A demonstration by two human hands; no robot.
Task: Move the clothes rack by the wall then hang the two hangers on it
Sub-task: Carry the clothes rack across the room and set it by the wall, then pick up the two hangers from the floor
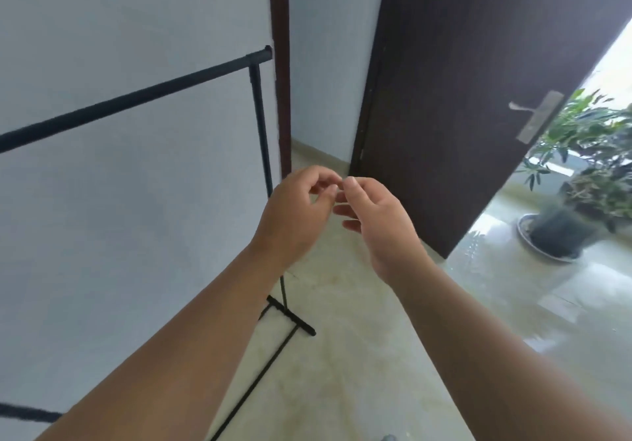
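Black clothes rack (pixel 136 97) stands against the white wall (pixel 119 218) at left, its foot on the floor. Left hand (pixel 297 215) and right hand (pixel 376 221) meet mid-air, fingers loosely curled, fingertips nearly touching, holding nothing. Dark door (pixel 478 81) ajar, potted plant (pixel 581 174) far right.

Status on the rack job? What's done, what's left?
Done, by the look of it: the clothes rack stands along the wall, its foot on the floor. In hand: nothing; the left hand and right hand meet empty in front of it. Left: both hangers; the top bar is bare where visible, and no hanger is in view.
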